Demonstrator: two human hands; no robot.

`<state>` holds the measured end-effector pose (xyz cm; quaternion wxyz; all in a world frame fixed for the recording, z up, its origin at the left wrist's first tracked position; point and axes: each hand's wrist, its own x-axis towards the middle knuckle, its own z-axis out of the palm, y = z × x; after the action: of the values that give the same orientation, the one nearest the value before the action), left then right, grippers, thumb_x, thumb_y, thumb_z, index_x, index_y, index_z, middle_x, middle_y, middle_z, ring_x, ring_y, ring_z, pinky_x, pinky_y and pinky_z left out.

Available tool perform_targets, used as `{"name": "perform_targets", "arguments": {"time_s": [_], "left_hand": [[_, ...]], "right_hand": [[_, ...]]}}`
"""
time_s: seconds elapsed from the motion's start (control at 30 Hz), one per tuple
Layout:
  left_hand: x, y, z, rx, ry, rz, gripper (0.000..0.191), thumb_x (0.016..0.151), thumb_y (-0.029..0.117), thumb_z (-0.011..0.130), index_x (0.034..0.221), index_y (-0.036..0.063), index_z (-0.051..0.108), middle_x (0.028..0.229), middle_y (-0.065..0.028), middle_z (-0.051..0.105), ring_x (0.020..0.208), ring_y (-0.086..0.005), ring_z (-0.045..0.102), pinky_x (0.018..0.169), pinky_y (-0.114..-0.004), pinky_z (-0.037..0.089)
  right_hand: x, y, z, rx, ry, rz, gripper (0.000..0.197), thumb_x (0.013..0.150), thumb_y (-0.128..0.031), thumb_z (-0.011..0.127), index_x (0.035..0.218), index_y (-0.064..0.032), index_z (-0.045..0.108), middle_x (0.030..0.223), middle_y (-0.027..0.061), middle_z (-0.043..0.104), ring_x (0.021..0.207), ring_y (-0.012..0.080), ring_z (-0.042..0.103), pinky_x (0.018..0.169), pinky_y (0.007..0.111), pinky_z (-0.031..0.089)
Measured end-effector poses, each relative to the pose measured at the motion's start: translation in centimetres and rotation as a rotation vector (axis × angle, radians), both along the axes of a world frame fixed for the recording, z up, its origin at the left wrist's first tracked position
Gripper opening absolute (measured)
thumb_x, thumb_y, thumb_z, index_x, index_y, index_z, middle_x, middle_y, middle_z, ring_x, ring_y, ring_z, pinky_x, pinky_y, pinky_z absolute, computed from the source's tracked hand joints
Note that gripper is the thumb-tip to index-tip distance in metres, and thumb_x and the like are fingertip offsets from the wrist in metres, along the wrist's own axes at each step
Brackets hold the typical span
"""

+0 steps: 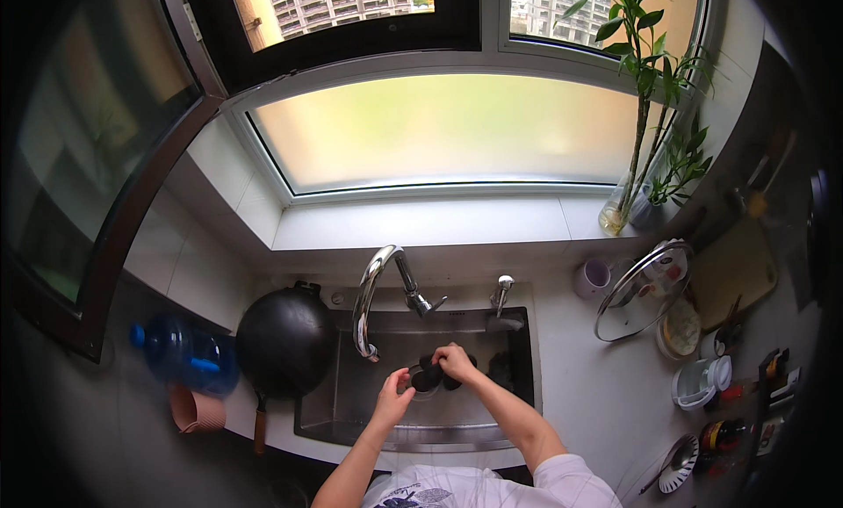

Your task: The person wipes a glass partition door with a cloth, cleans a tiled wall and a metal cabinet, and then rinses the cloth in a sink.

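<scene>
My left hand (394,401) and my right hand (456,363) are over the stainless-steel sink (369,414). Between them are small dark objects (428,376), too unclear to name. The right hand's fingers are closed on one of these; the left hand, fingers apart, is beside them, and whether it touches them cannot be told. Behind the hands arches the chrome faucet (365,304), its spout left of them. More dark material (500,370) lies at the sink's right side, its kind not clear.
A black wok (285,343) rests at the sink's left edge, near a blue water bottle (191,356) and a pink cup (197,410). On the right stand a purple mug (593,277), a glass lid (635,297) and a lidded container (701,383). The open window's frame (151,172) juts in upper left.
</scene>
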<state>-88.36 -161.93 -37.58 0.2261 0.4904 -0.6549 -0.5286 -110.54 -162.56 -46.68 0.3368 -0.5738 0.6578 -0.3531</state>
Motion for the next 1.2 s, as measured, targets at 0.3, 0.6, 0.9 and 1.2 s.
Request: {"name": "perform_targets", "arguments": {"time_s": [0.3,0.6,0.9,1.2], "left_hand": [[2.0,-2.5,0.2,-0.076,-0.013,0.078,0.027,0.090,0.017,0.059,0.113,0.0029,0.061,0.098,-0.0174,0.068,0.098,-0.0285,0.066,0.083,-0.035,0.050],[2.3,-4.8,2.1,0.320,0.476,0.350,0.018,0.098,0.011,0.052,0.111,0.0009,0.059,0.100,-0.0025,0.063,0.090,-0.0091,0.057,0.083,-0.025,0.046],[1.9,-5.5,3.6,0.402,0.569,0.314,0.018,0.099,0.012,0.052,0.111,0.0025,0.060,0.100,-0.0012,0.065,0.091,-0.0083,0.059,0.084,-0.024,0.047],[0.8,-6.4,3.6,0.384,0.585,0.234,0.015,0.098,0.011,0.052,0.108,0.0024,0.060,0.091,0.0023,0.059,0.081,-0.0051,0.053,0.072,-0.022,0.043]], "right_hand": [[0.7,-4.2,10.5,0.134,-0.405,-0.661,0.034,0.096,-0.032,0.057,0.109,-0.0008,0.055,0.072,0.0078,0.066,0.058,0.0155,0.062,0.051,0.031,0.050],[-1.8,-12.1,3.4,0.208,-0.348,-0.727,0.024,0.090,-0.020,0.047,0.089,-0.0001,0.059,0.060,0.0109,0.062,0.049,0.0171,0.057,0.044,0.033,0.045],[-0.5,-12.4,1.5,0.111,-0.071,-0.984,0.031,0.088,-0.025,0.049,0.095,0.0021,0.063,0.065,0.0129,0.067,0.061,0.0236,0.066,0.062,0.039,0.052],[-0.2,-12.3,3.8,0.235,-0.149,-0.881,0.033,0.087,-0.024,0.052,0.095,0.0058,0.064,0.096,0.0304,0.067,0.097,0.0441,0.065,0.090,0.049,0.049]]}}
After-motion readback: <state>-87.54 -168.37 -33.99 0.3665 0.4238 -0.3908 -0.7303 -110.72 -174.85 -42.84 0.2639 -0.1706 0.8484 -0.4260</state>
